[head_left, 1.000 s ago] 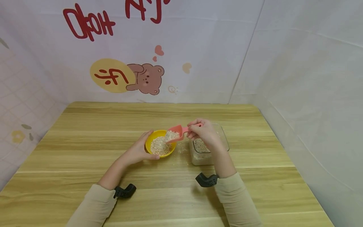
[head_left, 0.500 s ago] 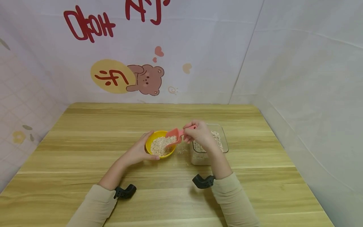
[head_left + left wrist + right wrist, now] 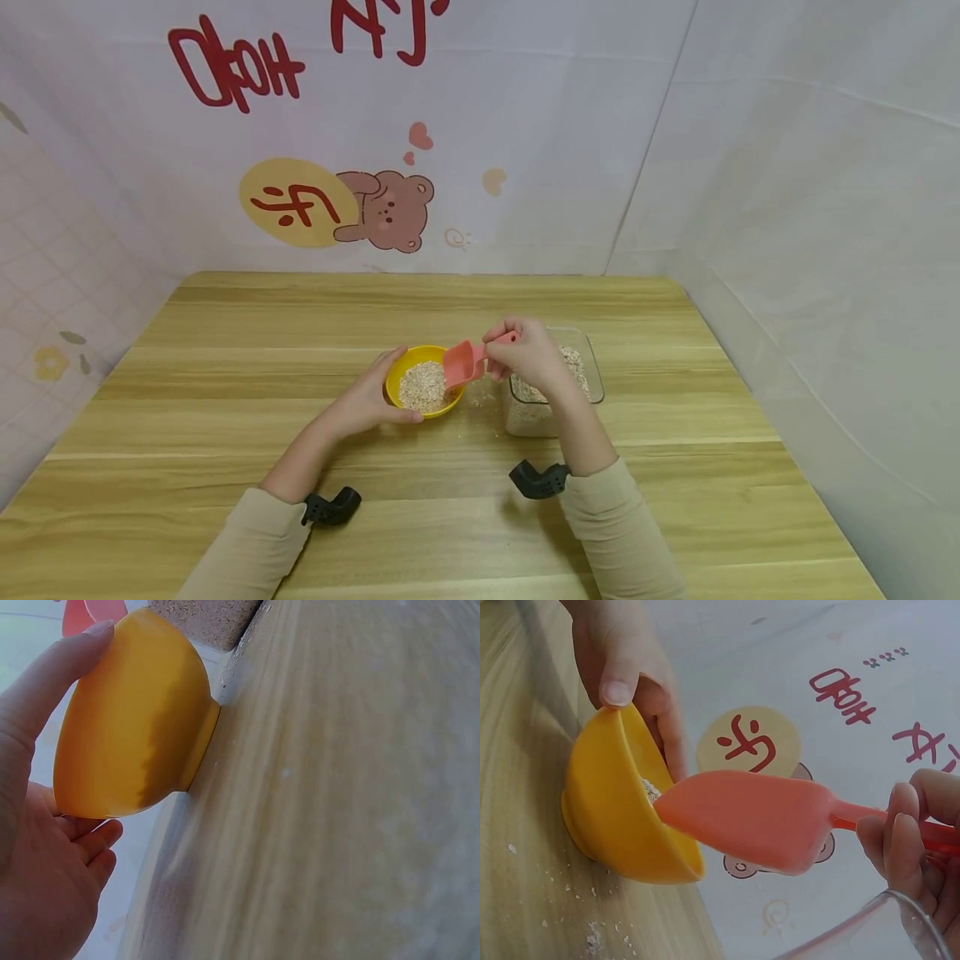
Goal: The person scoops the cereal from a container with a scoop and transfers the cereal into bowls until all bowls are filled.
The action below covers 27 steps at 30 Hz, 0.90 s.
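Note:
A yellow bowl [image 3: 397,382] holding oat flakes [image 3: 422,387] stands on the table. My left hand [image 3: 365,398] grips it from the left, thumb on the near rim and fingers round the far side, as the left wrist view also shows. My right hand [image 3: 528,357] pinches the handle of a pink scoop [image 3: 461,365]. The scoop tilts down to the left, its tip over the bowl's right rim, and its inside looks bare of flakes. In the right wrist view the scoop [image 3: 750,817] shows its underside, with a few flakes visible past its tip inside the bowl.
A clear square container [image 3: 528,421] of oat flakes stands right of the bowl, partly hidden beneath my right hand and forearm. Flakes lie scattered on the wooden table [image 3: 450,533] between the two vessels. A printed cloth [image 3: 540,208] hangs behind the table.
The scoop, full of flakes a second ago, has moved left and tipped over the bowl, and its flakes have slid out. My left hand and the bowl stay put.

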Motion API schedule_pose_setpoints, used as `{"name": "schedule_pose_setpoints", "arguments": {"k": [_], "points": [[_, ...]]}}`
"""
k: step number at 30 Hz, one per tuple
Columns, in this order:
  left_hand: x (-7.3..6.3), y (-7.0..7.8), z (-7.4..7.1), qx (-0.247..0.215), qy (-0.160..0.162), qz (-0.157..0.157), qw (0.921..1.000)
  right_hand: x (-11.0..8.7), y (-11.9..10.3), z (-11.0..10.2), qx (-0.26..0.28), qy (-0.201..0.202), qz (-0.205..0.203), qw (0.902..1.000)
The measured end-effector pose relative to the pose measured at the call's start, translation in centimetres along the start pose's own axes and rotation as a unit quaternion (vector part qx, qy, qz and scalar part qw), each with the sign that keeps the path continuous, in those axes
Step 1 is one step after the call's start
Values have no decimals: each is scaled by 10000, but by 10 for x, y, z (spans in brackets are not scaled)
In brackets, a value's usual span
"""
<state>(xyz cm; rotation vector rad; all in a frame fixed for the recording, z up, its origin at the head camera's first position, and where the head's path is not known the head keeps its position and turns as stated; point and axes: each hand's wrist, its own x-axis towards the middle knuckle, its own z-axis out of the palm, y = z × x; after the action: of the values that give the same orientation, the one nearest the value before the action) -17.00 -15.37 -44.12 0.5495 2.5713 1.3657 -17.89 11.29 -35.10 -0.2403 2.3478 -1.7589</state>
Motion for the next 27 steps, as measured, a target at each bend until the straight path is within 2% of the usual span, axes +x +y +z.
{"name": "schedule_pose_setpoints", "arguments": {"k": [12,27], "points": [[0,-2,0,-33,-22,30,10000,0,1,-4,111,-82,-155,9998],[1,6,0,-55,135,223,9996,-1,5,-16,610,-194,-328,9974]]}}
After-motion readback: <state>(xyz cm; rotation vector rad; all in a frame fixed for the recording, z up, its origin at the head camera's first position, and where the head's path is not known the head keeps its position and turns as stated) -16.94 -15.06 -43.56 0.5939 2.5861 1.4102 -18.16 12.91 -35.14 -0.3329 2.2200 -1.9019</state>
